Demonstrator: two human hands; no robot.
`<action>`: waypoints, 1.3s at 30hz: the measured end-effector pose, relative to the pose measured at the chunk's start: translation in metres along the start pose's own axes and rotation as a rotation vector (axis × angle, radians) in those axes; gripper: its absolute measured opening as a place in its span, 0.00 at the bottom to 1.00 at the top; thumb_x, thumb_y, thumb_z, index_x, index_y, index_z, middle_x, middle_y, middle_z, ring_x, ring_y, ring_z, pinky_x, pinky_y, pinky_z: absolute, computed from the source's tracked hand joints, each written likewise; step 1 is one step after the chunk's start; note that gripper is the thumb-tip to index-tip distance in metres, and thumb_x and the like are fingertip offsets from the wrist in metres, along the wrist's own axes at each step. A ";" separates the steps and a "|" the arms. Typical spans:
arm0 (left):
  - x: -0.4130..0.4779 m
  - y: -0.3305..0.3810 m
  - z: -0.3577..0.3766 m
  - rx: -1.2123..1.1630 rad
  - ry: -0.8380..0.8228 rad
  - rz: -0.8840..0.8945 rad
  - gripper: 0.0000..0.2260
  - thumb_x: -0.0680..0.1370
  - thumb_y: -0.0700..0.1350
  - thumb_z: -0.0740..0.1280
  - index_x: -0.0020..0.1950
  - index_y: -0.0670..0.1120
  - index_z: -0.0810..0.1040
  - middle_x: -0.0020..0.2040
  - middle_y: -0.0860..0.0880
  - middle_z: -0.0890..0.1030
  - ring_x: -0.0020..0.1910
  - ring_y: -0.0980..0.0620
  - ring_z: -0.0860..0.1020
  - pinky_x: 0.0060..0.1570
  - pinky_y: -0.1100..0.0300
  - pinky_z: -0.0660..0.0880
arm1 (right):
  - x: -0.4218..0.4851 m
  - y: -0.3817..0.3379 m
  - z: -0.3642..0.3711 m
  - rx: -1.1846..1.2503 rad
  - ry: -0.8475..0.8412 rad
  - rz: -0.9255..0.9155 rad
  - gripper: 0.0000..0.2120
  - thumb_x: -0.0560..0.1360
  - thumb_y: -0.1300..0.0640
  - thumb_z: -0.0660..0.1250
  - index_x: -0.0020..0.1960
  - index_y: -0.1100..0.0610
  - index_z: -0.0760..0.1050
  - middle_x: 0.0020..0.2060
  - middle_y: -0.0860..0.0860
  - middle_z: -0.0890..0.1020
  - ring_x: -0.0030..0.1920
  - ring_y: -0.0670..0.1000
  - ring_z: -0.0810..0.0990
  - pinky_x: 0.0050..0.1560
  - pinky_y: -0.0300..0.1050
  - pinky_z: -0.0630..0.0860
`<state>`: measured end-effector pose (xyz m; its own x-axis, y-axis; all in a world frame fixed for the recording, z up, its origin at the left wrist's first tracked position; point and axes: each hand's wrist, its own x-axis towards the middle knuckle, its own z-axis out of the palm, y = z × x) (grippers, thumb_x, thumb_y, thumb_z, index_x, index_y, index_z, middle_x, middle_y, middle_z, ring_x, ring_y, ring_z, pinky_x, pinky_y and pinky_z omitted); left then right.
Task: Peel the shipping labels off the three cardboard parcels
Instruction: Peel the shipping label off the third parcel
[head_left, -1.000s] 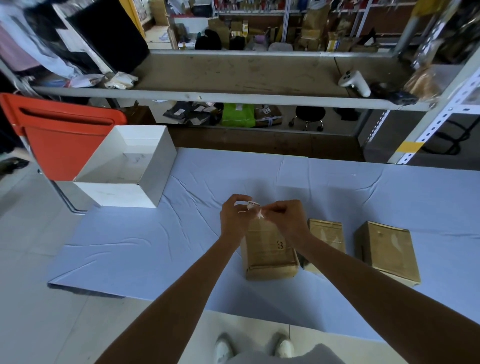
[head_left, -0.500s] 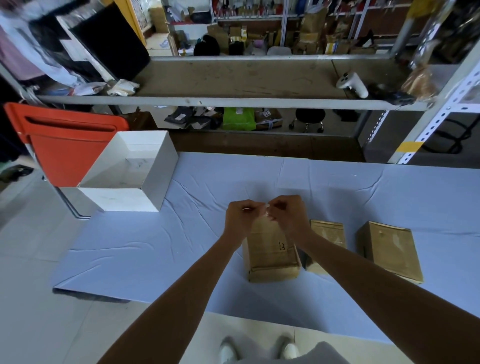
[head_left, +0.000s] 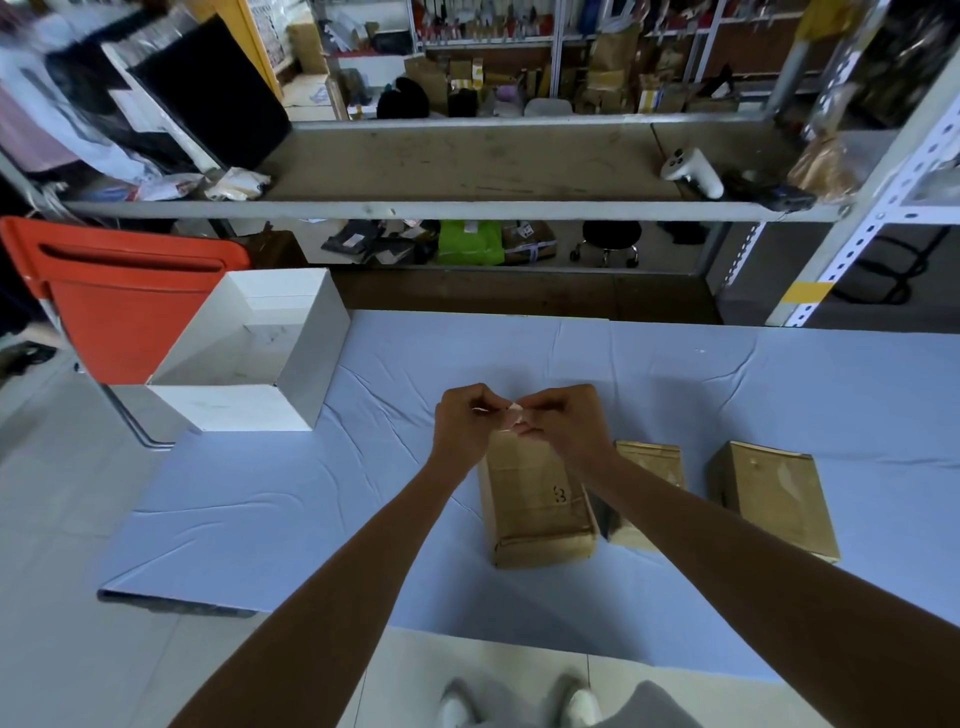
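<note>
head view. both forearms reach out over the tabletop (head_left: 311, 493), which is covered in a pale blue cloth. left hand (head_left: 460, 421) and right hand (head_left: 563, 423) meet knuckle to knuckle above the far end of the near parcel (head_left: 535, 509). a small pale label scrap (head_left: 514, 414) sits between the fingertips. each hand's grip is clamped on it: fingers curled, thumb and forefinger pinching an edge. the scrap is held up off the cardboard, just over the parcel's far edge; whether any of it touches the box cannot be told.

near parcel lies flat and lengthwise, with a dark handwritten mark on its top face. middle parcel (head_left: 652, 467) lies just beside it on the right, partly hidden by the right forearm. far-right parcel (head_left: 774, 493) lies apart from the middle one, with a pale torn patch on its top face.

open-topped white box (head_left: 311, 358) stands on the tabletop's far left corner, well apart from the hands; its inside shows white walls and a floor with faint smudges. a red chair (head_left: 119, 301) stands behind it. a long shelf (head_left: 467, 161) runs beyond the tabletop, carrying a white controller (head_left: 693, 169) toward its right end.
</note>
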<state>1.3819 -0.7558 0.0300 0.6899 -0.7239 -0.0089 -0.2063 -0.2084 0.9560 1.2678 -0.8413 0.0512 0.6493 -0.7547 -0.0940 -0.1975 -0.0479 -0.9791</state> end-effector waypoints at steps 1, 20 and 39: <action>-0.001 -0.001 0.001 0.030 0.010 0.020 0.04 0.67 0.37 0.76 0.36 0.42 0.83 0.35 0.45 0.84 0.37 0.47 0.83 0.43 0.55 0.79 | 0.000 0.001 -0.001 -0.060 -0.022 -0.025 0.04 0.70 0.67 0.72 0.43 0.62 0.84 0.34 0.58 0.85 0.34 0.54 0.85 0.40 0.45 0.83; 0.000 0.003 -0.006 -0.139 -0.227 -0.143 0.08 0.75 0.31 0.65 0.39 0.39 0.82 0.32 0.45 0.82 0.34 0.49 0.81 0.42 0.58 0.81 | 0.006 0.005 -0.004 -0.479 -0.068 -0.267 0.02 0.69 0.60 0.73 0.40 0.59 0.84 0.32 0.52 0.83 0.32 0.48 0.79 0.37 0.41 0.75; -0.012 0.017 0.022 -0.169 0.105 -0.257 0.03 0.71 0.37 0.74 0.43 0.42 0.84 0.43 0.43 0.85 0.45 0.46 0.84 0.54 0.52 0.80 | 0.011 -0.004 0.001 -0.420 0.151 -0.230 0.03 0.72 0.67 0.69 0.41 0.65 0.81 0.34 0.59 0.83 0.33 0.54 0.81 0.38 0.44 0.81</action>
<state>1.3551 -0.7652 0.0399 0.7740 -0.5879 -0.2349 0.0961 -0.2576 0.9615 1.2765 -0.8489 0.0543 0.6037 -0.7782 0.1730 -0.3606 -0.4602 -0.8113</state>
